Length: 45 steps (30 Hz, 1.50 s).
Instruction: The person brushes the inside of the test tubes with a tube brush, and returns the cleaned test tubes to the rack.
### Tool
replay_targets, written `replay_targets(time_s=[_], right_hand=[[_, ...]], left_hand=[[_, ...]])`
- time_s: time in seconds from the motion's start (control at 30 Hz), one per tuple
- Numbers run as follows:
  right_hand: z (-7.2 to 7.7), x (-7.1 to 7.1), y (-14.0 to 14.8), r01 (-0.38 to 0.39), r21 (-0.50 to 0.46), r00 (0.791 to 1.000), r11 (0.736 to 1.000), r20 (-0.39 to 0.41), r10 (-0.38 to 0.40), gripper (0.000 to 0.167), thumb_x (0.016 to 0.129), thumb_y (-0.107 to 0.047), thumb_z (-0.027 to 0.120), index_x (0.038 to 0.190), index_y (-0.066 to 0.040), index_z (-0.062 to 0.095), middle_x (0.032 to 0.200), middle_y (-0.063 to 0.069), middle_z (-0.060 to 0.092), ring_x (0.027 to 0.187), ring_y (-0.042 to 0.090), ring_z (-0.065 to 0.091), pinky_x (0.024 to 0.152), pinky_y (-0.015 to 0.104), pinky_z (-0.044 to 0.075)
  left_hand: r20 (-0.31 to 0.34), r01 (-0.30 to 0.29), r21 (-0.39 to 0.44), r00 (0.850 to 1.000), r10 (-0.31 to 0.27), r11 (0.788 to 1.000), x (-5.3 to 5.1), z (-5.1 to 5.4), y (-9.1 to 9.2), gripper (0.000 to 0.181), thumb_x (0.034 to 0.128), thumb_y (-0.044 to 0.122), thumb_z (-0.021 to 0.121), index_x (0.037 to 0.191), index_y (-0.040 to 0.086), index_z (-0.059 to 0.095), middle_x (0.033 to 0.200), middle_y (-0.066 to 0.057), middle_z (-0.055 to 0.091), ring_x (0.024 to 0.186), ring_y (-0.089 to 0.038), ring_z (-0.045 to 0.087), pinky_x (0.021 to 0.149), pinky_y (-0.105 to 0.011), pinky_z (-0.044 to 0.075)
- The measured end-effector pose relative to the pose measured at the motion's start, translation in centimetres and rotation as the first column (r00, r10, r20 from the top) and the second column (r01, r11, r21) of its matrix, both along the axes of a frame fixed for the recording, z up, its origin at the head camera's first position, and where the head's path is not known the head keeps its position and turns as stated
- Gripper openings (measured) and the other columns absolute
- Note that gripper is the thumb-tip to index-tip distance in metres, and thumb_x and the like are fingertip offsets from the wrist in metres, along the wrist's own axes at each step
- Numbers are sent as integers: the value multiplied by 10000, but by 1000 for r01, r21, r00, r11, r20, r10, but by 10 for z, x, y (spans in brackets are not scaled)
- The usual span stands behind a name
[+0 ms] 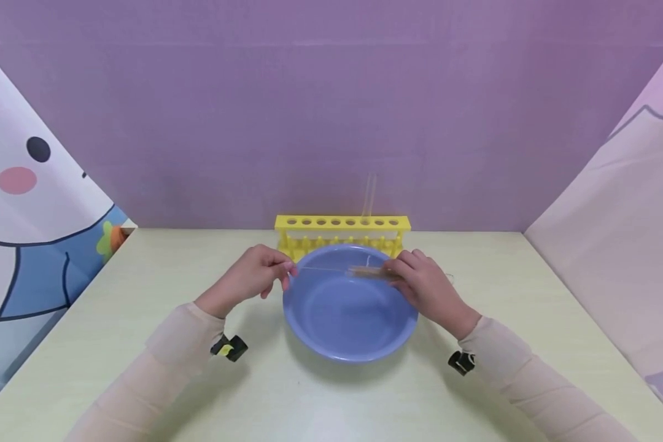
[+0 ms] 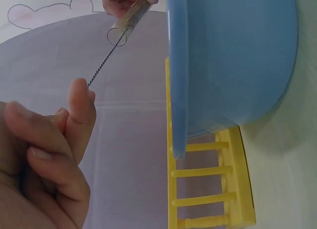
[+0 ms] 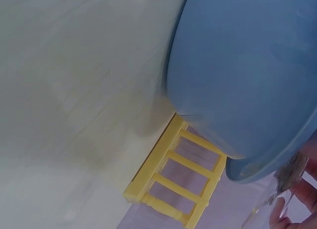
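Above the blue basin (image 1: 350,313), my left hand (image 1: 254,273) pinches the thin twisted wire handle of a test tube brush (image 2: 105,60). The wire runs across to a clear test tube (image 1: 364,272), and brownish bristles show inside the glass. My right hand (image 1: 426,287) grips that tube from the right, with its mouth toward the left hand. In the right wrist view, the bristles (image 3: 291,172) and part of the right fingers (image 3: 304,197) appear at the lower right edge. The tube's far end is partly hidden by the right hand.
A yellow test tube rack (image 1: 283,223) stands behind the basin, against the purple backdrop (image 1: 226,135). One clear test tube (image 1: 369,193) rises from it, right of its middle. All of this is on a pale table (image 1: 171,264).
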State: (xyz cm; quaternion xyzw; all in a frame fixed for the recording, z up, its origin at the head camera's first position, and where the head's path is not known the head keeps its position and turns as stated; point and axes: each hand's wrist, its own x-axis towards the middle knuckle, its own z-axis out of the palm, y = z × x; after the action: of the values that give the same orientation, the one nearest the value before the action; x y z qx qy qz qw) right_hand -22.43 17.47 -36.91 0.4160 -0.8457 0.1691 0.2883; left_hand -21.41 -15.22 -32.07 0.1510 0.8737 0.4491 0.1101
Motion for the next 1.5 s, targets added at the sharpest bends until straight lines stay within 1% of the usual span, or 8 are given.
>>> replay_targets(time_s=[0.1,0.43,0.63,0.87,1.03,1.2,1.37,1.5], right_hand=[[1,1,-1,11,7,1000,1000,-7,-11,348,715,-45,797,1021,-71,632,866,16,565,704,166,423,580,271,357],[-2,2,-4,61,0,998,998,-7,-61,355,714,-48,796,1023,-86,627,887,16,577,726,181,444,586,281,353],[-2,4,-5,78,-13,997,997,-5,-78,348,719,-46,794,1020,-100,627,879,11,571,730,183,440,590,282,338],[-2,8,-6,85,-15,996,996,-1,-85,379,694,-22,811,1016,-95,626,880,15,570,734,179,435,600,285,346],[-2,8,-8,74,-20,997,997,-26,-74,381,682,-1,810,1004,-85,624,862,23,563,724,187,435,598,289,353],[-1,8,-10,56,-22,997,998,-55,-57,381,673,20,808,993,-75,625,847,34,560,717,195,438,600,295,364],[-1,10,-11,61,-34,995,998,-74,-63,387,666,22,812,990,-85,628,844,35,555,725,202,441,600,299,358],[-1,11,-12,62,-38,995,997,-80,-65,403,655,29,814,993,-87,628,850,32,558,721,198,440,596,299,356]], left_hand=[[-4,2,3,1000,-2,1000,0,-1,2,229,978,113,489,899,38,690,670,-83,624,412,-146,385,440,-260,373],[33,-40,23,999,40,999,0,0,12,240,974,99,487,874,30,694,640,-64,617,398,-134,377,434,-242,359],[36,-30,37,999,28,999,1,-1,17,242,972,95,487,860,12,685,617,-51,605,406,-121,384,426,-245,354],[78,-14,35,997,12,999,3,-2,22,230,962,87,490,827,11,661,587,-47,570,407,-119,376,433,-246,346],[94,-19,32,995,16,999,5,-2,26,232,960,87,489,820,11,658,578,-46,558,404,-123,369,442,-256,346],[102,-22,32,995,19,999,4,-4,29,242,957,88,481,812,15,661,569,-31,555,402,-123,369,432,-241,333],[109,-14,25,994,11,1000,4,-6,32,248,959,96,476,805,22,656,568,-32,544,403,-126,366,431,-243,327],[127,-2,43,992,-3,999,4,-5,35,252,957,85,468,802,14,655,555,-27,533,392,-124,356,424,-244,315]])
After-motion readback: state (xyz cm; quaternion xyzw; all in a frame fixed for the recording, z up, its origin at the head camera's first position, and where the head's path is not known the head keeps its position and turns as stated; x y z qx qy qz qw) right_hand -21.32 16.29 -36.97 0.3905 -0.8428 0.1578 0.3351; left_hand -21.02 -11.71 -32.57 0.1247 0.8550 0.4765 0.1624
